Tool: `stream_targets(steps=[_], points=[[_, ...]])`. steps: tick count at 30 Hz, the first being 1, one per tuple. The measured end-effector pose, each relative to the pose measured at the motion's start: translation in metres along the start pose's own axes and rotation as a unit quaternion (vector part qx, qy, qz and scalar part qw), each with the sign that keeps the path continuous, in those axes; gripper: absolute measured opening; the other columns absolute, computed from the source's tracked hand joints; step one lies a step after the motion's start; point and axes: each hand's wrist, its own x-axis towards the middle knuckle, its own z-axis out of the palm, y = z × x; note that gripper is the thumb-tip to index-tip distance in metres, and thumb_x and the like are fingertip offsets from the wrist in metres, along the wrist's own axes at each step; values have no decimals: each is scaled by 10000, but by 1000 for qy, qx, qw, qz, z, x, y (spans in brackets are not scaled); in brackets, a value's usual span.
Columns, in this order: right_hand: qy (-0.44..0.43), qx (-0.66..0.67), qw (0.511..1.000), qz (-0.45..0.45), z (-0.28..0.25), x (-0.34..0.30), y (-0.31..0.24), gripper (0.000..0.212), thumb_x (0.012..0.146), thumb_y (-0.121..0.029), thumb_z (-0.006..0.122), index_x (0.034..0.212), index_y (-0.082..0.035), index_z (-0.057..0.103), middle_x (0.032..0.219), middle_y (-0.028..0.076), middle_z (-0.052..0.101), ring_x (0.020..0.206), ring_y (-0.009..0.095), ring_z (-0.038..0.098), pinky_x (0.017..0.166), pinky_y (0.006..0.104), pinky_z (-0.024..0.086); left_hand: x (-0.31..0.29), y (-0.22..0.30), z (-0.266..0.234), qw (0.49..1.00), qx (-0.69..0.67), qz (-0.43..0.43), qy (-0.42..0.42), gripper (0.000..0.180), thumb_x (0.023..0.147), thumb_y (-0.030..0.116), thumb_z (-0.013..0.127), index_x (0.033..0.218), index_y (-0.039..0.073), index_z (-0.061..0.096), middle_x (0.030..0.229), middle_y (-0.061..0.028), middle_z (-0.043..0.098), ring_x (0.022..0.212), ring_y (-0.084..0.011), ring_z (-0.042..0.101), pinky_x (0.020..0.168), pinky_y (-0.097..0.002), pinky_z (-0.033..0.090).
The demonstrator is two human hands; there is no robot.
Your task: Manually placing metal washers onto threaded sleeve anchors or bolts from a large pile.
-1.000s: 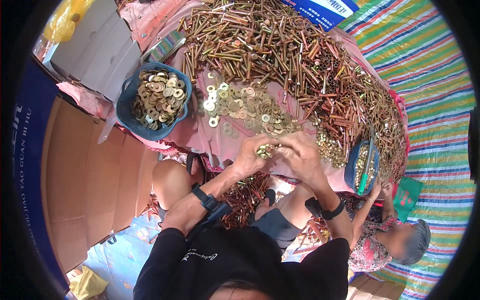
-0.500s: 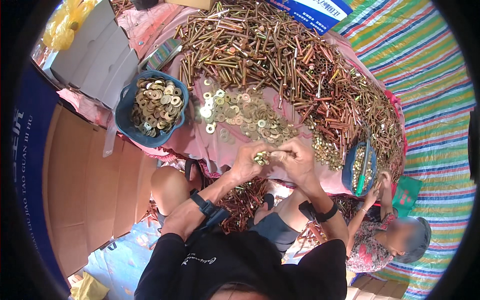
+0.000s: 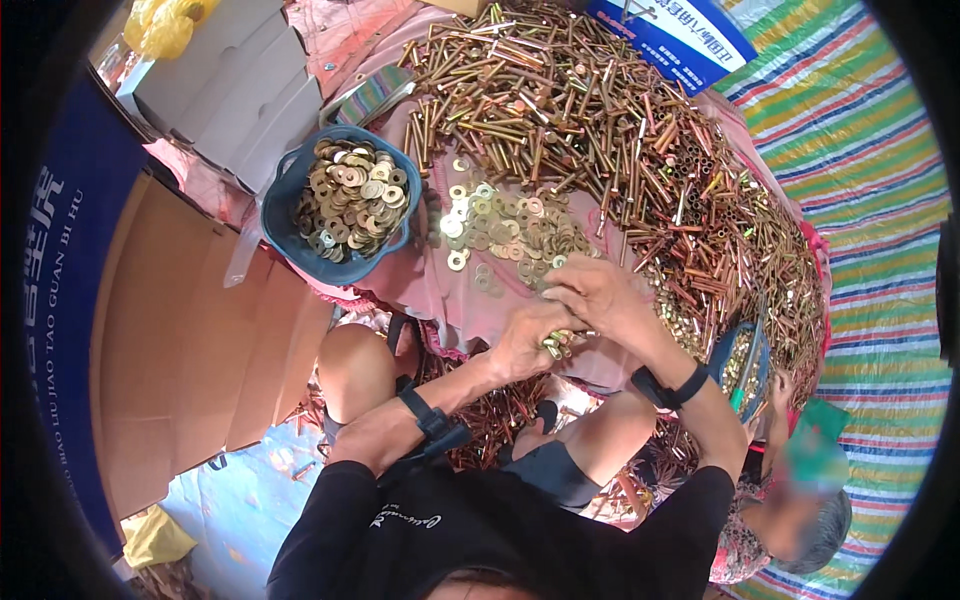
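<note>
Gold fasteners (image 3: 557,347) sit clamped in my left fingers (image 3: 552,319); whether my right fingers (image 3: 570,279), beside washers (image 3: 518,230), meet, I cannot tell.

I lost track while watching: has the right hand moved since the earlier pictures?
Yes: judged against the blue tub, the right hand has moved left, nearer it.

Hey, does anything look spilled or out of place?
Maybe the reddish metal pieces scattered below the pink cloth: the big heap of bolts lies on top. I can't tell whether they were spilled.
</note>
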Motion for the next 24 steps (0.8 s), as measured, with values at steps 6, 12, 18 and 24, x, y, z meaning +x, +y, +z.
stream_targets(steps=[6, 12, 18, 24], points=[[-96, -5, 994, -50, 23, 32, 29, 243, 883, -175, 748, 1052, -5, 706, 869, 159, 629, 840, 353, 646, 727, 443, 514, -5, -4, -3, 998, 1, -53, -23, 528, 660, 70, 861, 1166, 32, 715, 1033, -132, 717, 992, -320, 703, 891, -403, 543], [-102, -33, 993, -58, 23, 30, 37, 211, 868, -176, 755, 936, 9, 679, 846, 192, 628, 801, 389, 639, 712, 453, 523, 1, 7, -1, 999, -16, -33, 9, 443, 732, 14, 665, 1174, 21, 696, 946, -127, 676, 897, -316, 685, 798, -415, 551], [-3, 82, 980, 182, -18, -5, 8, 194, 929, -123, 747, 1064, 7, 701, 902, 63, 715, 777, 116, 686, 692, 263, 551, -2, 6, -2, 986, -102, -130, 24, 477, 763, 105, 720, 1234, 34, 703, 966, -114, 672, 933, -242, 688, 819, -375, 551], [179, 370, 871, 269, -15, -75, -11, 279, 951, -84, 738, 1197, 35, 681, 1024, 59, 737, 931, 141, 698, 803, 263, 573, 0, 14, -4, 971, -162, -175, 24, 456, 770, 63, 697, 1226, 36, 709, 992, -113, 678, 916, -214, 670, 822, -345, 537]])
